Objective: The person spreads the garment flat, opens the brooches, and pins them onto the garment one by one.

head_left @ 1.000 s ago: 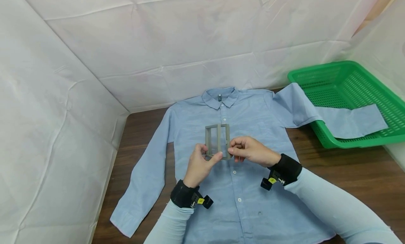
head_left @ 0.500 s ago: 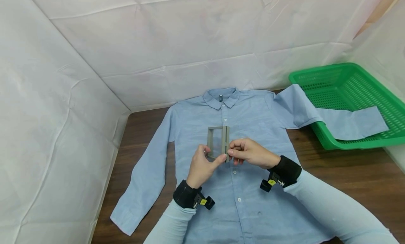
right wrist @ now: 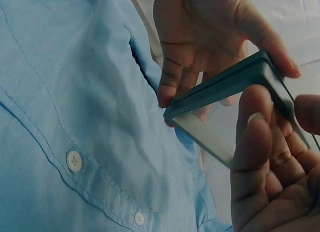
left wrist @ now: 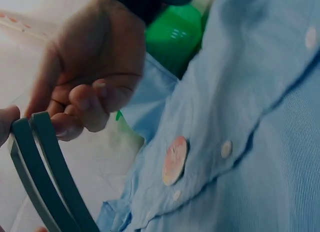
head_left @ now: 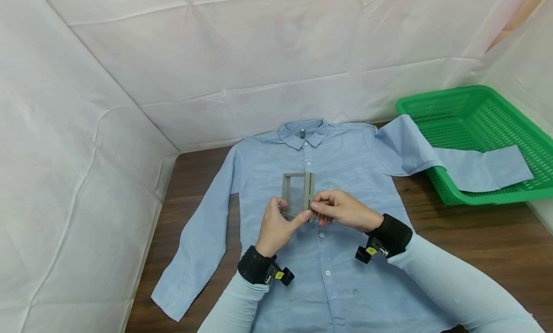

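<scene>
Grey rectangular clear-windowed frame [head_left: 307, 191] gripped by left hand [head_left: 275, 229], pinched by right hand [head_left: 343, 210], above light-blue fabric shirt [head_left: 352, 174], inside far edge of brown wooden table [head_left: 471, 222]. Frame's side gap appears narrowed; near-closure judged.

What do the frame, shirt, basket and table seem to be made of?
Frame: probably rigid plastic, grey, low sheen, with straight, evenly coloured bars.
Shirt: matte woven cloth, perhaps cotton, judging by its soft creases and stitched seams.
Basket: likely moulded plastic, slightly glossy green, with regular holes.
Table: dark wood or wood-look laminate; grain shows, but not which.
</scene>
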`<state>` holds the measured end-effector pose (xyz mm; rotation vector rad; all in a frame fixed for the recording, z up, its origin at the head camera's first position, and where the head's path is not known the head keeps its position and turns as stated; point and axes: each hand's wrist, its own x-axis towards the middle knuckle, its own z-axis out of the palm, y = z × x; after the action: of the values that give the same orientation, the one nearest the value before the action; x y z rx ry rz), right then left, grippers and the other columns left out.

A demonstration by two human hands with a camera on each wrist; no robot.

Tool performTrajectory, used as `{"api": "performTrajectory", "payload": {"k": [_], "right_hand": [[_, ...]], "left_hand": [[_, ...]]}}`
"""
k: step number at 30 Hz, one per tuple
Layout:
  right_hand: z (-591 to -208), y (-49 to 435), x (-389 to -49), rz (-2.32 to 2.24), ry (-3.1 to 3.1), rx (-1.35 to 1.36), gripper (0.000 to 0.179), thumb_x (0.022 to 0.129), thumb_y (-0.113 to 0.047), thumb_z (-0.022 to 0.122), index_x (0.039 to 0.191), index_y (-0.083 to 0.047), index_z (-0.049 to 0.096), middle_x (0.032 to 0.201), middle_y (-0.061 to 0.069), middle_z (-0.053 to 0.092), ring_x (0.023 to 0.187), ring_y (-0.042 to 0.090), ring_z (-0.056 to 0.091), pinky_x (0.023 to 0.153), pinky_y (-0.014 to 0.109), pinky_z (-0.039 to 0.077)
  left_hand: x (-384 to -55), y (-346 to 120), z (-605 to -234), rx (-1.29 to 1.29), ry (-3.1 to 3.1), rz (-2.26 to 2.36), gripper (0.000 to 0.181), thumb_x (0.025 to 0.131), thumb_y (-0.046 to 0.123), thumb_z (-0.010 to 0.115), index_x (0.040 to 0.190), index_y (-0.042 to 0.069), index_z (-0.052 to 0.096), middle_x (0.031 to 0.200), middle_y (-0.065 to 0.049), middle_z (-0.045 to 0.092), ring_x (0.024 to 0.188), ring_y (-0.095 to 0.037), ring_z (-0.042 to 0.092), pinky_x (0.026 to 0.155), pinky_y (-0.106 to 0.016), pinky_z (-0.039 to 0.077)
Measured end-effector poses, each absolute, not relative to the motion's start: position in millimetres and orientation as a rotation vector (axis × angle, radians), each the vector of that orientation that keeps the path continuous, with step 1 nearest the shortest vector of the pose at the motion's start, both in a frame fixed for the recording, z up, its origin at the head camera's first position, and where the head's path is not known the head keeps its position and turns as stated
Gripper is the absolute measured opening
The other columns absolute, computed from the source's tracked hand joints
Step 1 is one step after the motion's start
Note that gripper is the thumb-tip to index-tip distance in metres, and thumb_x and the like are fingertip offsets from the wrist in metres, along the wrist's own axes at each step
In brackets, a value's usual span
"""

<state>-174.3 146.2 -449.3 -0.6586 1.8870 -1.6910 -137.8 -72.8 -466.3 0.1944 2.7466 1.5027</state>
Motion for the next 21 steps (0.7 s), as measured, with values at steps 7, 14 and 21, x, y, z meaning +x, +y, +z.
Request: {"api": "performTrajectory", "payload": {"k": [7,14,21], "right_hand": [[-447,141,-172,-1.651,2.017,-0.602,0.032,0.100,-0.033,0.052,0.109,-0.003,0.058,0.085,0.013,0.071,0.084,0.043,0.064,0.076,0.052,0.052],[-447,137,-171,-1.616,2.078,-0.585,0.033,0.099,-0.037,0.053,0.104,-0.005,0.060,0.083,0.005,0.072,0.084,0.042,0.065,0.072,0.041,0.054],[-448,136,-170,-1.592,2.098,-0.570,0.034,0.099,-0.038,0.053,0.106,-0.005,0.059,0.087,0.015,0.072,0.082,0.035,0.068,0.072,0.037,0.054]], "left_hand": [[-140,-68,-472,0.371,3.226,1.294,0.074,0.074,0.064,0.072,0.100,0.003,0.041,0.090,-0.008,0.040,0.069,-0.015,0.035,0.059,-0.029,0.034],[-142,-67,-476,0.459,3.350,1.185,0.073,0.072,0.064,0.073,0.097,0.003,0.041,0.092,-0.008,0.040,0.071,-0.016,0.036,0.061,-0.030,0.036],[-141,-68,-476,0.455,3.370,1.106,0.073,0.073,0.065,0.071,0.096,0.003,0.042,0.103,-0.012,0.046,0.076,-0.019,0.041,0.067,-0.034,0.041]]}}
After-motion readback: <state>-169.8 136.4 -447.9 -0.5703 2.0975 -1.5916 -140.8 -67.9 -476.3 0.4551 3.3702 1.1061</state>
